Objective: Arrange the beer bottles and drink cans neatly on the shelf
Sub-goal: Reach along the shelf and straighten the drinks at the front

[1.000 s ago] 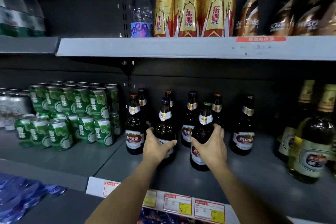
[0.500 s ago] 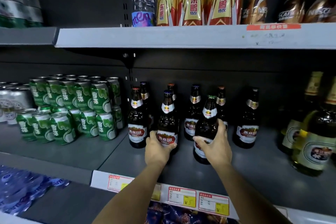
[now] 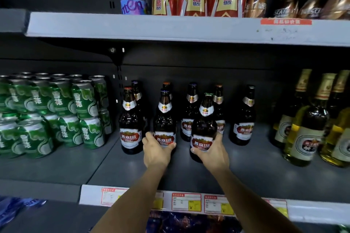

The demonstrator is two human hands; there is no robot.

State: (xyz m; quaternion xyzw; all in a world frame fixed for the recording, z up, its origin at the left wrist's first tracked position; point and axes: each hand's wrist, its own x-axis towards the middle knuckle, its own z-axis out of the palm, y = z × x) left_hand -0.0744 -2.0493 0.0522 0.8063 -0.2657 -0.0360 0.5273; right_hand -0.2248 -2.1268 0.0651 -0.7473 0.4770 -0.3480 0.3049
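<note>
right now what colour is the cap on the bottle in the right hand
Green, seen in the head view: the cap tops the bottle the right hand grips.

A single head-worn, wide-angle view faces the shelf straight on from close in front, level with the gap under the upper shelf and tilted slightly down. The shelf's front edge runs along the bottom of the frame, both forearms reach in from there, and straight lines bow toward the frame's sides.

The right hand has turned its beer bottle, red label now facing out
</note>
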